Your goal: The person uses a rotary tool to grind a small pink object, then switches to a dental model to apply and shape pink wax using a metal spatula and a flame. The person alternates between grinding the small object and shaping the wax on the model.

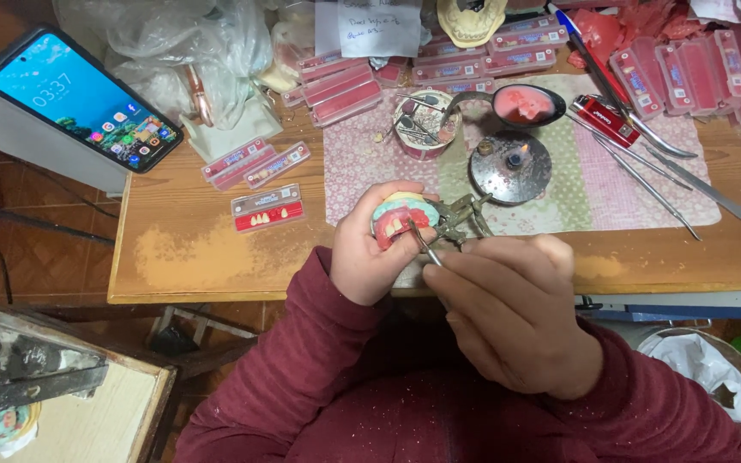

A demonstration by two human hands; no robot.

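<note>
Hands: left [369, 249] cups denture model [403, 216]; right [508, 300] pinches metal tool [427, 249].

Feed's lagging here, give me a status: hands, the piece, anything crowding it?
Left hand grips the denture model on its metal articulator. Right hand holds a thin metal tool, tip at the pink wax. Small burner just behind, apart.

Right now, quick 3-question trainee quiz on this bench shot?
1. True or false: the left hand holds the denture model.
2. Which hand holds the thin metal tool? A left, B right, C neither.
3. Fill in: the phone lies at the table's far ____ corner.

Key: 1 true. 2 B, the right hand. 3 left.
</note>
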